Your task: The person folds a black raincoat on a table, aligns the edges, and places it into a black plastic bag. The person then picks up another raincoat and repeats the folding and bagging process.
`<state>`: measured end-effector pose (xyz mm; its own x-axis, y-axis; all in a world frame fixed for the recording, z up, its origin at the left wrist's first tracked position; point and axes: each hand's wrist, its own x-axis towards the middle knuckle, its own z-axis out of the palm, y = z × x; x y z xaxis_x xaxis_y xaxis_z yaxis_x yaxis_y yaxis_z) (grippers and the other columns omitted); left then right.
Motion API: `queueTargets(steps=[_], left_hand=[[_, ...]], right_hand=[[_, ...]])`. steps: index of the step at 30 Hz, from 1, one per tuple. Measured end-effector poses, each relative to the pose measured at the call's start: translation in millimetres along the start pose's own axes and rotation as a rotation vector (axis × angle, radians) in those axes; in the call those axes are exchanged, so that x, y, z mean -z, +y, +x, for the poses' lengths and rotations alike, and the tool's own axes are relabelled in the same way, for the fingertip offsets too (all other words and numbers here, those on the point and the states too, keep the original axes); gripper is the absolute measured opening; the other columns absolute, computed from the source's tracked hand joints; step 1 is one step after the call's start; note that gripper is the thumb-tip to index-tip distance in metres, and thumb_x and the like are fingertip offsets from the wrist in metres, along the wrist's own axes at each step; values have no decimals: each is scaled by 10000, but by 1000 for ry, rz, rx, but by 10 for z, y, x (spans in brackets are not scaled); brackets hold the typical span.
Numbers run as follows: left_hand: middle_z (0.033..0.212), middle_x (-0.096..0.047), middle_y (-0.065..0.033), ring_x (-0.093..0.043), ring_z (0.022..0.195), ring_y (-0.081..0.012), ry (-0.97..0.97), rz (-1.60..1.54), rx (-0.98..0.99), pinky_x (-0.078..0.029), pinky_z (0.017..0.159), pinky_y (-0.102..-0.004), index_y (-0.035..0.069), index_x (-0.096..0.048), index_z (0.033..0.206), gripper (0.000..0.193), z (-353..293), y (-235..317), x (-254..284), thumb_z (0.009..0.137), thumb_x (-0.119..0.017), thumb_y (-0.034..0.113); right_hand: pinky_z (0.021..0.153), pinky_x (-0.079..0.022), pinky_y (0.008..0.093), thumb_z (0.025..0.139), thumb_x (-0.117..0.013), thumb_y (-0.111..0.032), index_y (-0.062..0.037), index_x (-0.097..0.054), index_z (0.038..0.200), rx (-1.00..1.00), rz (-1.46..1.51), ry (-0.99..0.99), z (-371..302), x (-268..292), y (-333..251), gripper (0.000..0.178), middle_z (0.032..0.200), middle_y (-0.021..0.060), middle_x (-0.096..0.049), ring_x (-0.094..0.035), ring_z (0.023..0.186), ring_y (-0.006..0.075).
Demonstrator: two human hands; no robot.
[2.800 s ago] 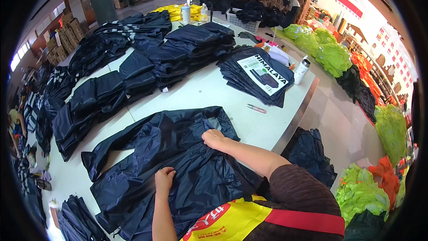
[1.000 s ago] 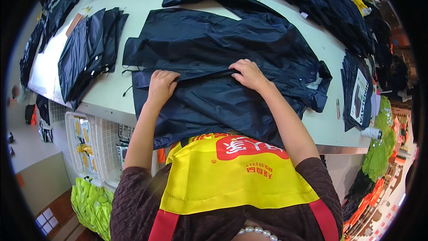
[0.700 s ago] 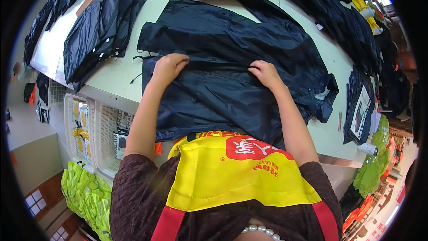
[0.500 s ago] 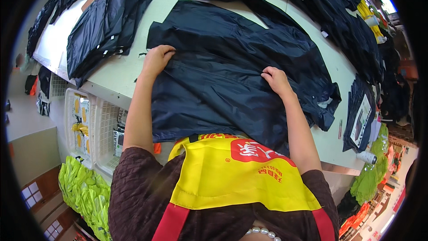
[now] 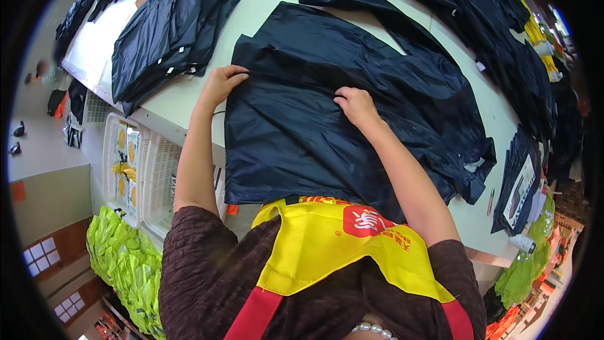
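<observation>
A dark navy, thin shiny jacket (image 5: 296,126) lies spread over the white table, one long sleeve reaching across the far side. Its near edge hangs down toward my yellow apron (image 5: 340,239). My left hand (image 5: 225,85) pinches the jacket's left edge between thumb and fingers. Near the garment's middle, my right hand (image 5: 358,106) has its thumb and fingers closed on a crease of the same fabric. A bunched part with a small white label (image 5: 475,165) sits at the jacket's right end.
A stack of folded dark garments (image 5: 170,38) lies at the left of the table (image 5: 264,9). More dark clothing (image 5: 497,69) is piled along the right. Packaged dark items (image 5: 519,189) lie near the right edge. White baskets (image 5: 148,170) stand below left, beside lime-green bundles (image 5: 123,258).
My right hand has moved left along the fabric, closer to my left hand. My left hand still grips the left edge. The whole view has shifted slightly.
</observation>
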<state>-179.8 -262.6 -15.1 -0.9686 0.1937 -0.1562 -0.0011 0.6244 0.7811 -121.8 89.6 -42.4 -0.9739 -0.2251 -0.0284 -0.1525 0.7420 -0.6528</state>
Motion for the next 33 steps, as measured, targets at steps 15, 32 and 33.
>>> queueTargets(steps=[15, 32, 33], left_hand=[[939, -670, -160, -636, 890, -300, -48, 314, -173, -484, 807, -341, 43, -685, 977, 246, 381, -88, -50, 760, -658, 156], [747, -688, -77, -655, 623, -186, -170, 190, 455, -536, 606, -311, 94, -718, 848, 242, 704, 9, 74, 646, -813, 186], [707, -678, -63, -640, 566, -155, -184, 169, 442, -538, 556, -295, 87, -712, 867, 267, 746, -112, 76, 652, -821, 201]], right_hand=[[803, -493, 395, 720, -707, -85, -41, -685, 886, -260, -75, -236, 271, 225, -168, 173, 920, 192, -657, -624, 912, 343], [705, -503, 320, 649, -761, -96, 0, -685, 824, -278, 63, -368, 389, 371, -154, 213, 780, 156, -664, -641, 715, 239], [699, -503, 315, 650, -762, -108, -15, -694, 821, -220, 76, -370, 404, 339, -86, 207, 773, 145, -665, -644, 722, 236]])
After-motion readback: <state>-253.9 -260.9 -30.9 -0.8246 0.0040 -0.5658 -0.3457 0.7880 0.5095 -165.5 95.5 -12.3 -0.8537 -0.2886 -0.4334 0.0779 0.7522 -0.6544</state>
